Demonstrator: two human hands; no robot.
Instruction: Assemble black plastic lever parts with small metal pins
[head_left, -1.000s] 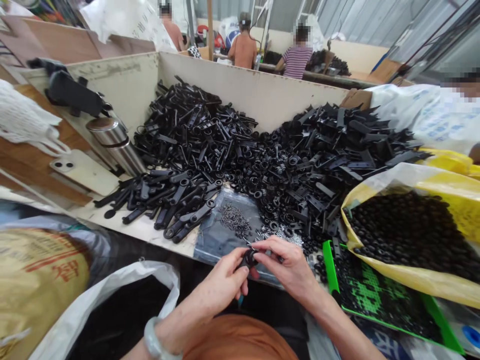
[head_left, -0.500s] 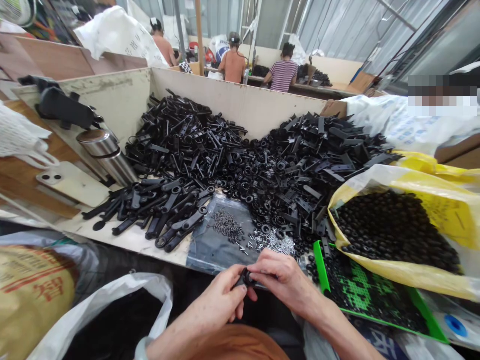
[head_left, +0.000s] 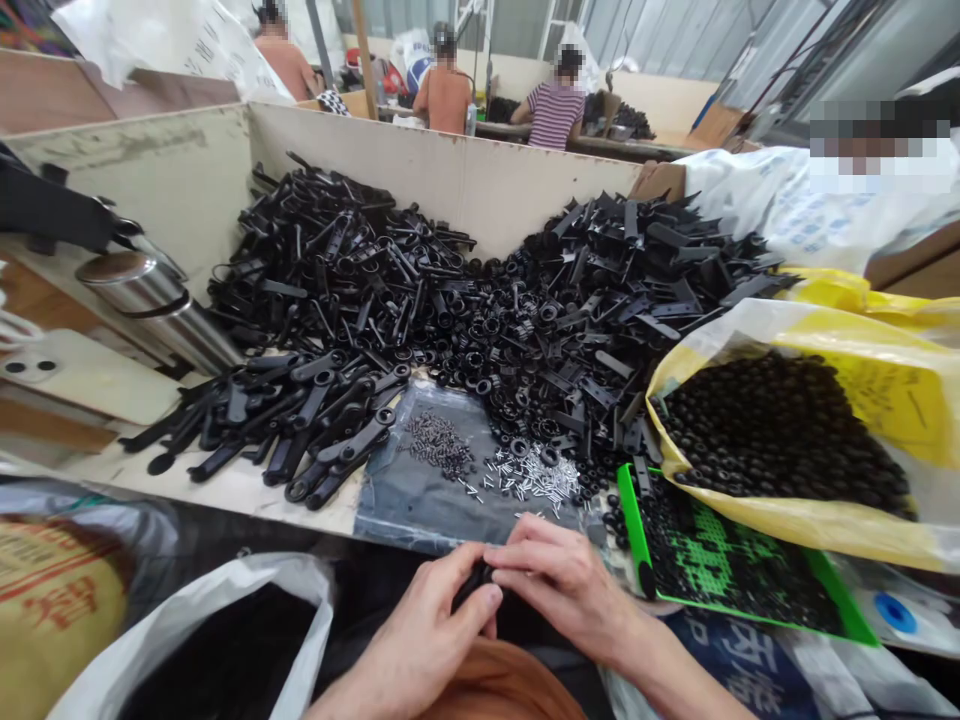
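My left hand [head_left: 435, 615] and my right hand [head_left: 559, 580] meet at the table's near edge, both pinched on one small black plastic part [head_left: 472, 582], mostly hidden by the fingers. Just beyond them lies a clear plastic sheet [head_left: 420, 490] with a heap of small dark screws [head_left: 439, 443] and a scatter of silver pins [head_left: 536, 470]. A row of black plastic levers [head_left: 300, 420] lies to the left of the sheet.
A big pile of black plastic parts [head_left: 487, 300] fills the boarded table. A yellow bag of black round pieces [head_left: 780, 440] and a green tray [head_left: 739, 575] stand right. A steel flask [head_left: 157, 310] and phone [head_left: 67, 370] lie left. A white bag [head_left: 210, 640] hangs below. Other people work behind.
Both hands have drawn back toward me and lower in view, still pinching the small black part. The camera has shifted, moving the whole table leftward in view.
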